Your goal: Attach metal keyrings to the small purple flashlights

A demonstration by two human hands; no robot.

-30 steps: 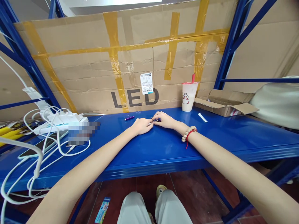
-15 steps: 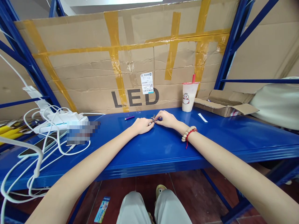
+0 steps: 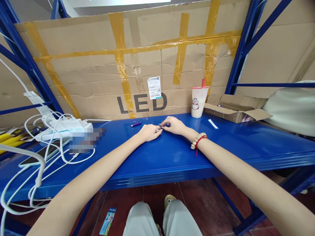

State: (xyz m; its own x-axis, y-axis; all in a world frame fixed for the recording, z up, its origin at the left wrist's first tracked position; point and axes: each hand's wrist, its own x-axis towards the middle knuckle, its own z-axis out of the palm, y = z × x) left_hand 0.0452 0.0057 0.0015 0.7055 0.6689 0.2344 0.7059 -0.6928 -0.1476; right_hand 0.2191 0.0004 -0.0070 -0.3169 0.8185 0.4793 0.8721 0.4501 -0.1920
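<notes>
My left hand [image 3: 149, 132] rests on the blue shelf top [image 3: 157, 157], its fingers closed around a small, dark, metallic-looking piece [image 3: 160, 126]. From the other side, my right hand [image 3: 173, 125] pinches the same piece between thumb and fingertips. The hands nearly touch, and their fingers hide most of the piece, so its exact kind cannot be made out. Left of and a little beyond my left hand lies a short purple tube [image 3: 136, 124], like a pen cap. A beaded bracelet [image 3: 198, 141] with a red cord circles my right wrist.
A lidded drink cup [image 3: 199, 102] with a red straw stands behind my right hand, near a white paper strip [image 3: 213, 124] and an open cardboard box [image 3: 237, 109]. Tangled white cables, a power strip [image 3: 65, 124] and a phone [image 3: 44, 154] occupy the left. Taped cardboard [image 3: 98, 82] closes the back.
My right fingers have shifted very slightly on the small piece. Both hands otherwise keep their place, and the objects around them have not moved.
</notes>
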